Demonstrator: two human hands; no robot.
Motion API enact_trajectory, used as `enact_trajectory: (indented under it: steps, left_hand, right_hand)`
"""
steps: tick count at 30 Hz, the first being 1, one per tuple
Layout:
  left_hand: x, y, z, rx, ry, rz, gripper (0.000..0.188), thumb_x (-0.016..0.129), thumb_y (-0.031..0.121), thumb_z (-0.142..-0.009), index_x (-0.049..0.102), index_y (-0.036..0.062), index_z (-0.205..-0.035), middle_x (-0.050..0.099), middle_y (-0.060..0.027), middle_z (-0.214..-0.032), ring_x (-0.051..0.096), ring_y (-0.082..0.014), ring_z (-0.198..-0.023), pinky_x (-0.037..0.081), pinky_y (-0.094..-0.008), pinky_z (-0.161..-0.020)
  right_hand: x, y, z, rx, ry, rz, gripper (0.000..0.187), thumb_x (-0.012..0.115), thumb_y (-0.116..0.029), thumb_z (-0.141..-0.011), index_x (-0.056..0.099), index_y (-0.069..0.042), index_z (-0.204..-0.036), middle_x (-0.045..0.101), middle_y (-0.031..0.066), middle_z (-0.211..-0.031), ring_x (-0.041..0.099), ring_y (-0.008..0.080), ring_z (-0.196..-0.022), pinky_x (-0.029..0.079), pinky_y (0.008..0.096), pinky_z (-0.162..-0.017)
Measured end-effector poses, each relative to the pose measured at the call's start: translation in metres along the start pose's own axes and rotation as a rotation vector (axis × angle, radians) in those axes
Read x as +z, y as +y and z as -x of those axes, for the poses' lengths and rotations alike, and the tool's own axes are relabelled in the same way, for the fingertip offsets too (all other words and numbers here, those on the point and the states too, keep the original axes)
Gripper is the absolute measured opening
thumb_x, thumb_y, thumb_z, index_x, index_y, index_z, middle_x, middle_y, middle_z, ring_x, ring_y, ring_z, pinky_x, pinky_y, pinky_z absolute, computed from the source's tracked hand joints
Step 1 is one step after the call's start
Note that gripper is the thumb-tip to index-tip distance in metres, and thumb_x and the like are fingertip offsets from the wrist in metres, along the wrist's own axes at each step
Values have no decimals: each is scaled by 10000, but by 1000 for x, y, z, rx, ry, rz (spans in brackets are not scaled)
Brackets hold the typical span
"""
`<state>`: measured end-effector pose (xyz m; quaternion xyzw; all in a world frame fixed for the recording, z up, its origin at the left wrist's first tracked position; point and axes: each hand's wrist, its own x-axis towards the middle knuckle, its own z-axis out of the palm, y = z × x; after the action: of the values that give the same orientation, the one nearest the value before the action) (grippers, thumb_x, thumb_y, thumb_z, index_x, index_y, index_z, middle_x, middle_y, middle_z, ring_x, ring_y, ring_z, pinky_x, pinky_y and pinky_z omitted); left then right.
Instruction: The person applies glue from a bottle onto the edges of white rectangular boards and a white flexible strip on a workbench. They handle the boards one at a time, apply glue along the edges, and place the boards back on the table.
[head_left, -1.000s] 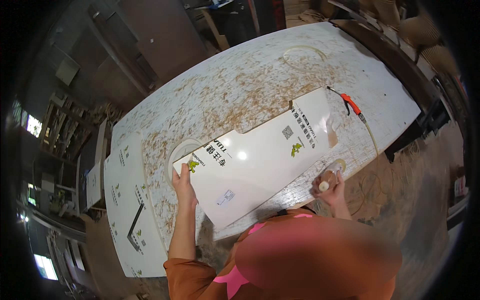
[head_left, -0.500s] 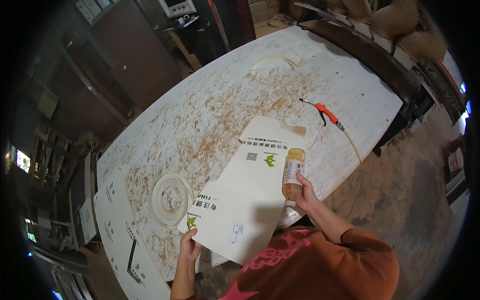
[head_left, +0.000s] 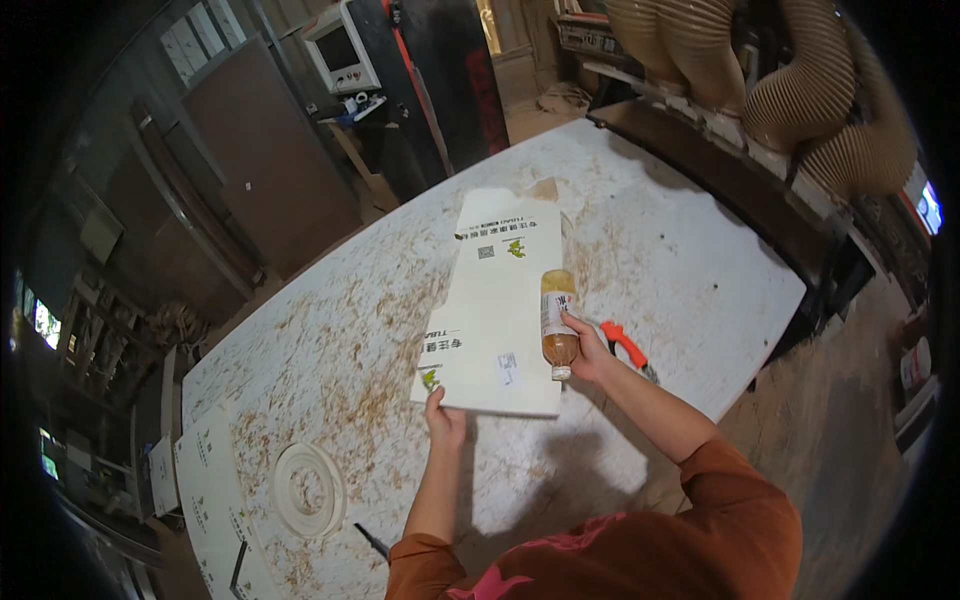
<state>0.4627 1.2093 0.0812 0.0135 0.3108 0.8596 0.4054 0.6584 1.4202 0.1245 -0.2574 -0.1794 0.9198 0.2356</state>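
In the head view, a pale board stands at the lower left, with a black angle-shaped piece on it. Farther off, a brown sheet leans upright. Right of the board, a whitish coil lies flat on the table, which is white and strewn with brown shavings. A monitor is beyond the table's far edge. A black rod shows near the left sleeve.

The left hand grips the near left corner of the panel, thumb on top; its other fingers are mostly hidden. The panel, white with print and a notched left edge, extends away over the middle of the table; whether its far end rests there I cannot tell. The bottle, filled with something amber, is over the panel's right edge, cap toward the person. The fingers of the right hand are closed around it, thumb across the label. Just right of that hand, partly covered, is an orange air gun. Ribbed tan hoses hang at the upper right.
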Motion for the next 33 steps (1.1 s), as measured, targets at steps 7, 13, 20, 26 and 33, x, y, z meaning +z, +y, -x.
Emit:
enact_trajectory:
  steps: [7, 13, 20, 26, 33]
  left_hand:
    - [47, -97, -124, -71, 14, 107, 490, 520, 98, -856, 418, 23, -1329, 544, -129, -1283, 533, -271, -1181, 456, -424, -989]
    - [13, -135, -163, -191, 60, 143, 408, 526, 146, -909, 463, 25, -1294, 573, -131, -1257, 556, -259, -1159, 478, -398, -975]
    - [-12, -92, -58, -678, -34, -283, 413, 562, 306, -932, 477, 145, -1302, 648, -89, -1161, 625, -175, -1045, 507, -364, -871]
    - [-70, -36, 121, -204, 119, -1162, 434, 573, 329, -911, 503, 133, -1292, 664, -60, -1145, 646, -177, -986, 496, -321, -835]
    - [-136, 15, 279, 177, 629, -1293, 398, 643, 280, -852, 570, 126, -1211, 682, -89, -1076, 658, -196, -972, 501, -318, -831]
  right_hand:
    - [-40, -67, -77, -19, 184, 36, 498, 640, -368, -866, 520, -46, -1227, 625, 129, -1136, 612, 274, -1022, 497, 415, -893]
    - [-84, -49, -98, -110, 133, 78, 514, 600, -414, -889, 516, -50, -1243, 623, 119, -1123, 620, 244, -988, 514, 371, -781]
    - [-90, -2, -23, -194, 303, 161, 456, 535, -414, -919, 539, -62, -1209, 630, 75, -1107, 610, 229, -999, 480, 373, -869]
    - [-73, 87, 37, 393, 27, 413, 520, 437, -560, -920, 563, -117, -1160, 639, 40, -1002, 610, 202, -887, 480, 378, -747]
    - [-21, 187, 66, 1049, -82, 117, 507, 491, -565, -878, 592, -99, -1049, 648, 45, -917, 606, 171, -708, 453, 335, -631]
